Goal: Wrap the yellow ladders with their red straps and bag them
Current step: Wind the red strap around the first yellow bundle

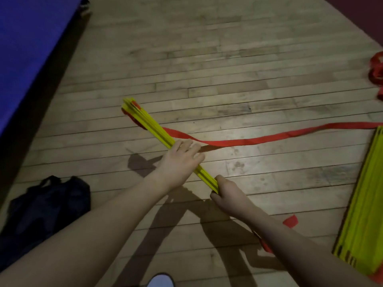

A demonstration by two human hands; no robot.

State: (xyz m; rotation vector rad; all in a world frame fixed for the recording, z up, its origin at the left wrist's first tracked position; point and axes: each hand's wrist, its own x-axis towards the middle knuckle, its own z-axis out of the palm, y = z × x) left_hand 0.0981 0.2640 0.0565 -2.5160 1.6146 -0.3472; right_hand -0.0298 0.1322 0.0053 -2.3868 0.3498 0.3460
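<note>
Ladder bundle (pixel 149 125) gripped at its near end by right-hand fingers (pixel 222 182), left fingers (pixel 186 147) spread across, hiding its middle

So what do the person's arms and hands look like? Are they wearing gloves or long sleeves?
No gloves and no long sleeves. Both forearms are bare all the way to the bottom edge of the picture, so no sleeve shows. The left hand and the right hand are bare too, with no watch, bracelet or ring that I can make out in the dim light.
</note>
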